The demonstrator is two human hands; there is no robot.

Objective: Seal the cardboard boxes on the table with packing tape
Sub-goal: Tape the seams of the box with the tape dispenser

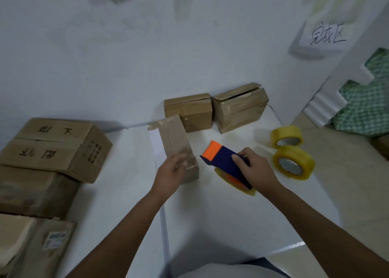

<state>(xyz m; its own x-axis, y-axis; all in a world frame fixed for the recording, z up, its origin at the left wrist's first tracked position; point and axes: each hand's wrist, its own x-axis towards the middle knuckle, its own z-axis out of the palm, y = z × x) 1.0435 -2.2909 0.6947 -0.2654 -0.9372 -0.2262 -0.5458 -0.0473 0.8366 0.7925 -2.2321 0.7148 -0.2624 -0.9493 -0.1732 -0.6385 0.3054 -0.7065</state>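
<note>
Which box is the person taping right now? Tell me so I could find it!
Look at the white table, just in front of the two small boxes by the wall. The narrow cardboard box lies lengthwise under the left hand, beside the blue and orange tape dispenser. Unlike its neighbours, it is long, slim, and being touched.

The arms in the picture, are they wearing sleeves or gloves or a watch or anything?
No. Both forearms are bare as far back as the picture shows, with no sleeves in view. The left hand and the right hand have no gloves, and no watch, ring or bracelet shows on either wrist or on the fingers. They are a person's two plain bare hands.
</note>
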